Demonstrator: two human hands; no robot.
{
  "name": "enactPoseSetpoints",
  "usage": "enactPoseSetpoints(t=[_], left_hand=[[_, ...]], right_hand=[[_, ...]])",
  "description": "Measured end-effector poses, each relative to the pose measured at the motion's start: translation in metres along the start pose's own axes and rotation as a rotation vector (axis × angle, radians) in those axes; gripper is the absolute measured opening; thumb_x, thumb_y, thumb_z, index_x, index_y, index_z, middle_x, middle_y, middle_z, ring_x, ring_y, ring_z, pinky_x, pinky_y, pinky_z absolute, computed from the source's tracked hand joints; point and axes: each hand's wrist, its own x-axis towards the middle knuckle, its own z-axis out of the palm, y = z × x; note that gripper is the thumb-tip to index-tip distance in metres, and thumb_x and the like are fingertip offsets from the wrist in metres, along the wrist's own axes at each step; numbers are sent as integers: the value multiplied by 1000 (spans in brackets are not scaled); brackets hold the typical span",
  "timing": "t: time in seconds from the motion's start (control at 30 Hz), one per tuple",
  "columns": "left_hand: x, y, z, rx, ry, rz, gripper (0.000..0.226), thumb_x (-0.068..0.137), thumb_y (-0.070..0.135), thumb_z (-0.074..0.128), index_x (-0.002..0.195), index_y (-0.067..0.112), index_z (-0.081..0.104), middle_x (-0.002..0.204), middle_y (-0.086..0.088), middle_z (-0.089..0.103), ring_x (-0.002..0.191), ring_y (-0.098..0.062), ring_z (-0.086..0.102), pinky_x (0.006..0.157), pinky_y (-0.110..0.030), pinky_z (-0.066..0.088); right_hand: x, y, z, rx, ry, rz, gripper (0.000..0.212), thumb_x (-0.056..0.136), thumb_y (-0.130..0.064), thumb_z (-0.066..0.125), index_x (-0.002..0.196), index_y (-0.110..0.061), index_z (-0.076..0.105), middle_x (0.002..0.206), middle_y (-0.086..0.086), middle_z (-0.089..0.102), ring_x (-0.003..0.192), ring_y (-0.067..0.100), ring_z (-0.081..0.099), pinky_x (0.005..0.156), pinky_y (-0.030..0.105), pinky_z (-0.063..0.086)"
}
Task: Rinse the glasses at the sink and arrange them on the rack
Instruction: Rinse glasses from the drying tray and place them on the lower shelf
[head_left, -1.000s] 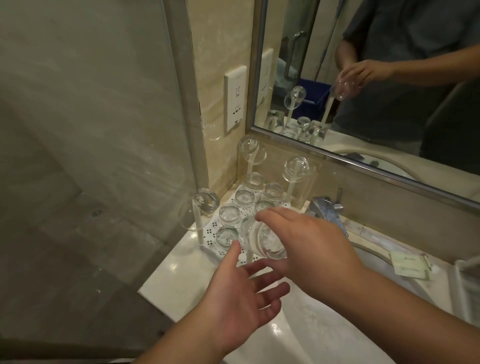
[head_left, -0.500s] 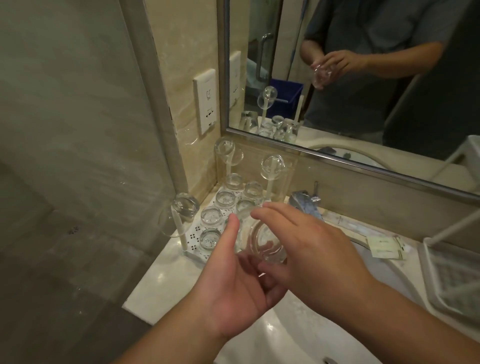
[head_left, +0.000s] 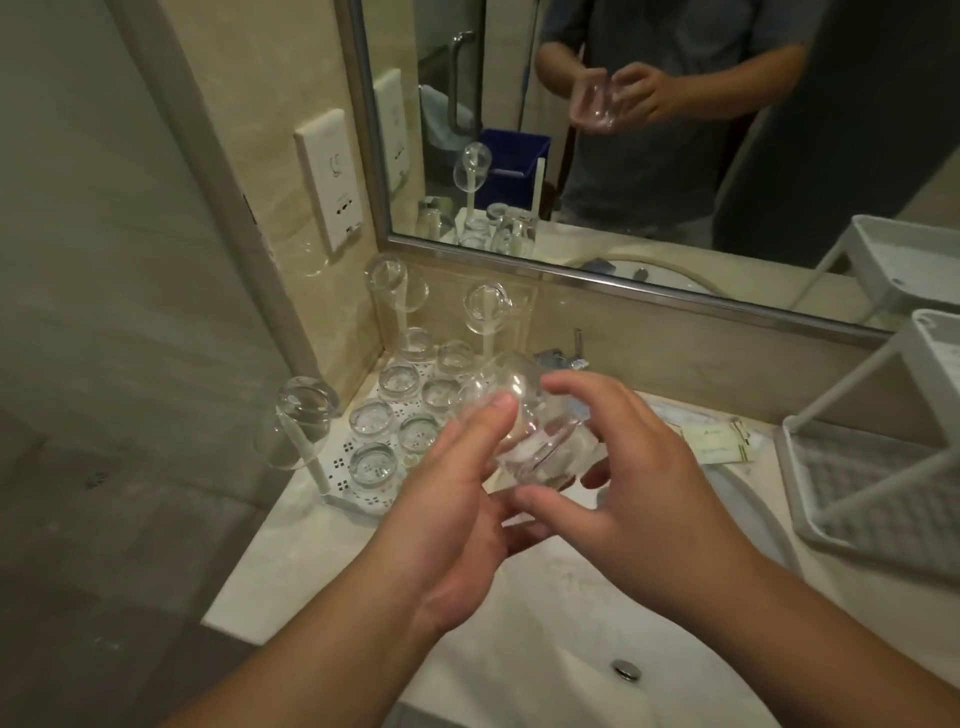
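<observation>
I hold a clear glass (head_left: 524, 431) tilted on its side between both hands, above the counter edge beside the sink (head_left: 545, 649). My left hand (head_left: 457, 519) cups it from below with the thumb pressed on its upper side. My right hand (head_left: 639, 483) curls around it from the right, with the index finger over the top and the thumb underneath. To the left in the corner stands the white perforated rack (head_left: 358, 493). Several glasses sit upside down on it, and three more hang on its upright pegs, the nearest one (head_left: 298, 421) at the front left.
The faucet (head_left: 558, 358) stands behind the held glass, and the drain (head_left: 626, 669) lies low in the basin. A white wire shelf (head_left: 857, 493) occupies the counter on the right, with paper sachets (head_left: 717, 441) beside it. A wall socket (head_left: 330, 176) and a mirror rise behind the rack.
My left hand rose from below and closed around the glass that my right hand was holding alone. The glass came away from the rack toward the sink.
</observation>
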Motion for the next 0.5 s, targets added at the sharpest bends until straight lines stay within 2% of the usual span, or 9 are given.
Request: enactPoseSetpoints(t=[0.07,0.13,0.2,0.3,0.4,0.5], left_hand=[[0,-5,10,70,-14,64,71,66,46,87,129,37,57,118,5,73,97,-31,73,81,-47,57],[1,-13,19,133,-34,122,67,70,37,83,130,40,53,117,6,73,94,-26,73,79,-44,58],[2,-24,31,202,-17,173,58,71,30,81,122,45,57,118,7,72,100,-22,72,84,-48,59],[4,-40,49,271,24,226,56,64,22,84,109,49,63,111,11,72,99,-14,72,85,-51,59],[9,-57,70,309,48,231,68,61,15,85,117,43,60,117,6,69,99,-15,72,86,-56,57],[16,-80,92,382,62,236,75,57,11,86,119,40,57,120,4,67,97,-20,73,84,-50,60]], right_hand=[[-6,7,-5,82,12,54,69,71,-50,76,130,-47,40,123,-34,46,108,-7,53,79,13,48],[-12,15,-11,165,41,99,69,70,-45,78,128,-48,41,122,-30,51,102,1,62,71,24,56],[-19,24,-19,211,75,115,68,69,-43,78,126,-51,40,122,-33,50,97,-1,65,64,23,57],[-34,40,-34,210,86,165,70,66,-54,72,127,-56,37,126,-37,46,104,-6,61,66,23,58],[-50,60,-51,197,76,200,73,66,-55,72,130,-56,36,128,-38,45,108,-10,58,69,27,59],[-69,82,-69,183,81,230,75,70,-48,76,131,-58,33,132,-37,43,108,-12,56,74,17,55]])
